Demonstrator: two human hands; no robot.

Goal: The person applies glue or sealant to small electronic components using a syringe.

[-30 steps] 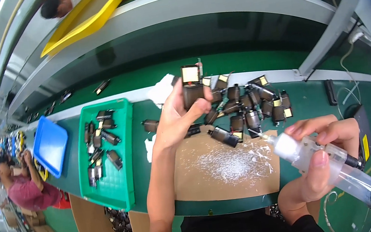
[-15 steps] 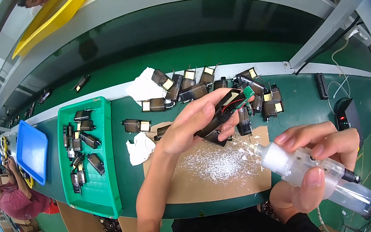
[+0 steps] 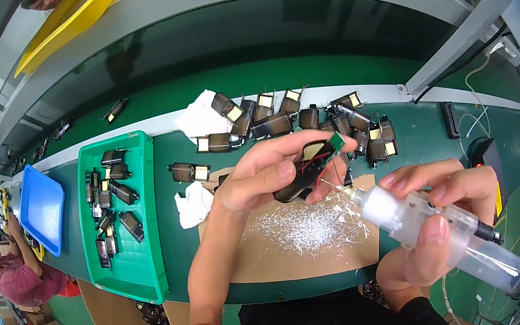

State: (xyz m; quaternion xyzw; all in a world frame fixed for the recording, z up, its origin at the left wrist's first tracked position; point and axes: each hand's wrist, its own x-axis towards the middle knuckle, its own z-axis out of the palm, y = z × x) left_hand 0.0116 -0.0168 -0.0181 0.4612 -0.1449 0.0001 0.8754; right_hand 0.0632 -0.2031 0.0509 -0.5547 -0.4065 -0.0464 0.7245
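Note:
My left hand (image 3: 256, 180) is closed around a dark translucent electronic housing (image 3: 294, 189) over the middle of the bench. A small green circuit board (image 3: 337, 143) and thin red wires stick out at the housing's right end. In my right hand (image 3: 433, 238) is a clear glue syringe (image 3: 487, 263) with a white front and a thin needle. The needle points up and left, its tip close to the wires; whether it touches them I cannot tell. Beneath both hands lies a cardboard sheet (image 3: 255, 266) strewn with white crumbs (image 3: 306, 229).
Several similar housings (image 3: 217, 143) lie along the back of the bench. At the left stand a green tray (image 3: 157, 243) with several more and a blue tray (image 3: 44, 209). White cloths (image 3: 195, 205) lie near my left forearm. A person (image 3: 25, 265) sits farther left.
The housing has turned in my left hand, and its circuit board has shifted slightly left and down. The syringe has moved a little up and left, bringing its needle nearer the wires.

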